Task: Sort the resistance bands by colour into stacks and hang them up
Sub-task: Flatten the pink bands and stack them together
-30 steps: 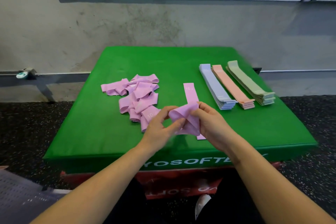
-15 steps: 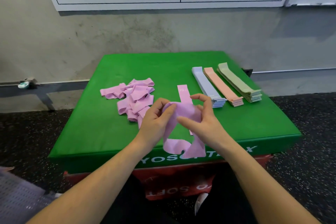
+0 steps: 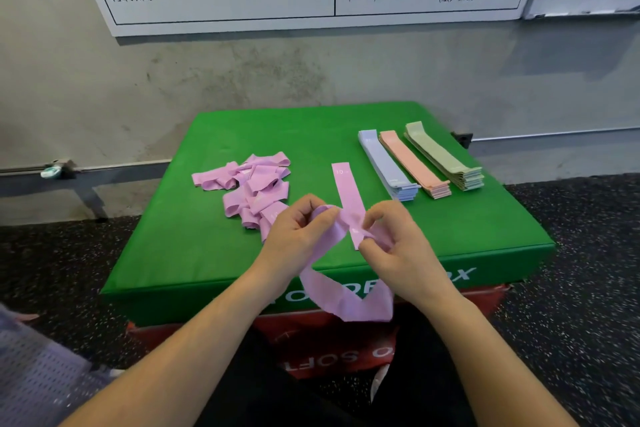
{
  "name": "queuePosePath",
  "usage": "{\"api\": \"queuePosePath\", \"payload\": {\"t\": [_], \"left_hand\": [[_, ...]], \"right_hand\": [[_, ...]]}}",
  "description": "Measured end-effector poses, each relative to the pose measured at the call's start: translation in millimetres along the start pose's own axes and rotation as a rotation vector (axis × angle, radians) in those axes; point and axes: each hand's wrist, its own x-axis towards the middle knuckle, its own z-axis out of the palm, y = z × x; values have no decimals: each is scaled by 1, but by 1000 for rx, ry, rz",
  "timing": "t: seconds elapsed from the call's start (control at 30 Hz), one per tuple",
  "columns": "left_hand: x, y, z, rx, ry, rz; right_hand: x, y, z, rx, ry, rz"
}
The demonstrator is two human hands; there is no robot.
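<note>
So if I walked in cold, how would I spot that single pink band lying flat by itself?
Find the green padded box against the wall. Between the tangled heap of pink bands on its left and the three neat stacks on its right lies the single pink band, stretched out straight. It alone among the pink ones lies flat and smoothed, with "10" printed at its far end.

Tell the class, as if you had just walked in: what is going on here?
A person is sorting resistance bands on a green pad. Both the left hand and right hand pinch one pink band, whose loop hangs over the pad's front edge. One pink band lies flat; a pink pile is unsorted. Blue, orange and green stacks lie finished. Nothing is hung yet.
</note>
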Motion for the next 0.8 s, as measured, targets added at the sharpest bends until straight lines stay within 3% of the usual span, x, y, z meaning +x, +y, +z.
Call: {"api": "queuePosePath", "payload": {"t": [0.2,0.4,0.5,0.8], "left_hand": [[-9,1,-3,38,-52,-43],[-16,10,-10,172,-206,-70],[-19,18,-11,186,-268,-97],[-21,19,-8,-20,-179,-124]], "right_hand": [[-7,-10,-11,526,29,291],[-12,-13,-25,901,-140,612],[-15,-16,-28,939,-209,641],[-24,-30,-29,772,-235,573]]}}
